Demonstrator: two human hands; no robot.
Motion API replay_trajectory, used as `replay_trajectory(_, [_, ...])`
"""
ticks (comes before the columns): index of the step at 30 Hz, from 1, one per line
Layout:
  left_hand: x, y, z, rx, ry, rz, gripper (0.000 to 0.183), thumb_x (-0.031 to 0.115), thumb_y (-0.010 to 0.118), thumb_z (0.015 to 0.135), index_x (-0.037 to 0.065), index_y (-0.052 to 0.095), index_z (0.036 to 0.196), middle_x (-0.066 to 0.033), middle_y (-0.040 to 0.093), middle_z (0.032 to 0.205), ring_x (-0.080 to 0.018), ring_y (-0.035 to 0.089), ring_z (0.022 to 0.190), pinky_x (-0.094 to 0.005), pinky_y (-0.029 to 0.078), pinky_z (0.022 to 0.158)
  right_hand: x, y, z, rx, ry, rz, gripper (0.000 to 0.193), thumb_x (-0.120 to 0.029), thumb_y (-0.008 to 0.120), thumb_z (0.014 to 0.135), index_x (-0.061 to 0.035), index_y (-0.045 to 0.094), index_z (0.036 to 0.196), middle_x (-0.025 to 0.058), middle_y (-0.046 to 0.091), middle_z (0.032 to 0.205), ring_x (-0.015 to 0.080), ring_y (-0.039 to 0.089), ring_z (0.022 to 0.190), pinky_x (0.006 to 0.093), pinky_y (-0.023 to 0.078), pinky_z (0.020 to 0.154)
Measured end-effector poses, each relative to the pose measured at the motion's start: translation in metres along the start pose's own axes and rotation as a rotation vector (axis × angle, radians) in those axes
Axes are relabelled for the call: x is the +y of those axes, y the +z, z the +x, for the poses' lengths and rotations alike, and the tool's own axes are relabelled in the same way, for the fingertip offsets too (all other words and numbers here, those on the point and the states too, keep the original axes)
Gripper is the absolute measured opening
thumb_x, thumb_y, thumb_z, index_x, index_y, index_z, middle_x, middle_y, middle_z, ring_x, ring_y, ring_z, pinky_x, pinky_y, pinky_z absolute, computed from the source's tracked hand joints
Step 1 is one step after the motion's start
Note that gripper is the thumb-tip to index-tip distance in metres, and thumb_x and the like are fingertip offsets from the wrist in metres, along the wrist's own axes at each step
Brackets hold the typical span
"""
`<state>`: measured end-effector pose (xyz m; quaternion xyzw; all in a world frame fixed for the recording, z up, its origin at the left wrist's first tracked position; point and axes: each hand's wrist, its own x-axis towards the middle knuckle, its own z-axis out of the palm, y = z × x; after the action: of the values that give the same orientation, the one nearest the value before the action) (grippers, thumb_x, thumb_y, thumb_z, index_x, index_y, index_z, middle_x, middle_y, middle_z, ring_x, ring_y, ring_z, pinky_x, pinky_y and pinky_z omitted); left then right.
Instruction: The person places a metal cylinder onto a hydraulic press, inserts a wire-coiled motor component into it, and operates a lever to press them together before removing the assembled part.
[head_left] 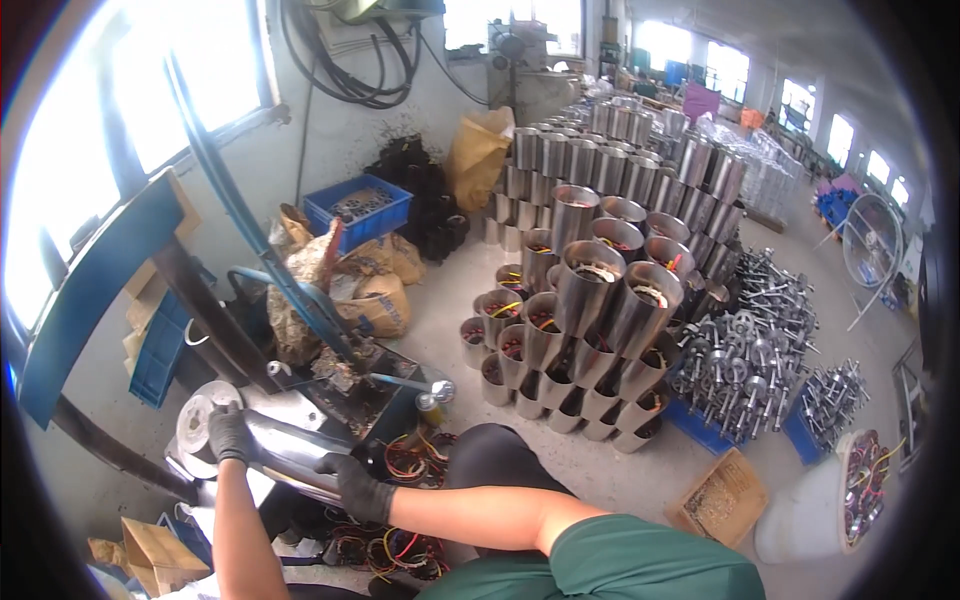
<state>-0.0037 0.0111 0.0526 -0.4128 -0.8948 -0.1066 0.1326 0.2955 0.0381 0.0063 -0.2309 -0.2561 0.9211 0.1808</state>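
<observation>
A shiny metal cylinder lies sideways in front of me at the lower left. My left hand, in a dark glove, is closed at its far left end, close against a round grey disc. The gloved right hand grips the cylinder's other end, fingers curled over the rim. Coils of coloured wire show just beyond the right hand, and more wire coils lie below it. The cylinder's inside is hidden from here.
A blue lever arm and a ball-ended handle rise beside the work. Stacked metal cylinders stand ahead. Shafted metal parts are heaped to the right, near a cardboard box. A blue crate sits on sacks.
</observation>
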Motion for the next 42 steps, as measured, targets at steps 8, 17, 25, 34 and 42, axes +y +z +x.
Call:
replay_trajectory(8, [0.018, 0.019, 0.009, 0.188, -0.276, -0.416, 0.038, 0.027, 0.056, 0.102, -0.007, 0.072, 0.097, -0.0320, 0.071, 0.104, -0.0470, 0.066, 0.102, -0.0503, 0.049, 0.094, 0.019, -0.020, 0.006, 0.046, -0.276, -0.420, 0.021, -0.020, 0.061, 0.094, -0.0024, 0.072, 0.087, 0.0038, 0.069, 0.089, 0.0171, 0.060, 0.092, 0.0337, 0.047, 0.093])
replay_trajectory(17, [-0.047, 0.043, 0.039, 0.209, -0.131, -0.037, 0.036, 0.020, 0.051, 0.102, -0.009, 0.071, 0.103, -0.0329, 0.070, 0.110, -0.0476, 0.065, 0.107, -0.0511, 0.050, 0.096, 0.019, -0.063, -0.049, -0.042, -0.473, -0.669, 0.023, -0.024, 0.063, 0.095, -0.0020, 0.067, 0.098, 0.0063, 0.071, 0.101, 0.0206, 0.062, 0.089, 0.0373, 0.049, 0.086])
replay_trajectory(25, [-0.010, 0.016, 0.021, -0.042, -0.070, 0.292, 0.037, 0.010, 0.041, 0.100, 0.003, 0.070, 0.122, -0.0256, 0.068, 0.125, -0.0410, 0.066, 0.116, -0.0486, 0.052, 0.103, -0.141, -0.114, -0.031, -0.693, -0.385, -1.280, 0.016, -0.019, 0.069, 0.096, -0.0071, 0.058, 0.093, 0.0077, 0.061, 0.088, 0.0210, 0.063, 0.081, 0.0354, 0.052, 0.071])
replay_trajectory(34, [0.039, -0.023, -0.003, 0.069, -0.403, -0.209, 0.042, 0.030, 0.047, 0.106, -0.003, 0.071, 0.111, -0.0315, 0.070, 0.113, -0.0467, 0.066, 0.113, -0.0527, 0.049, 0.101, -0.366, -0.216, 0.042, -0.012, 0.162, -2.690, 0.034, -0.031, 0.061, 0.091, -0.0074, 0.074, 0.112, 0.0233, 0.072, 0.112, 0.0375, 0.072, 0.098, 0.0463, 0.056, 0.086])
replay_trajectory(42, [0.062, -0.045, -0.005, 0.013, -0.497, -0.268, 0.041, 0.032, 0.050, 0.105, -0.003, 0.069, 0.115, -0.0319, 0.070, 0.114, -0.0461, 0.066, 0.114, -0.0530, 0.049, 0.102, -0.447, -0.288, 0.033, 0.837, 0.291, -2.006, 0.048, -0.045, 0.053, 0.099, -0.0110, 0.072, 0.127, 0.0148, 0.071, 0.131, 0.0237, 0.069, 0.120, 0.0330, 0.054, 0.098])
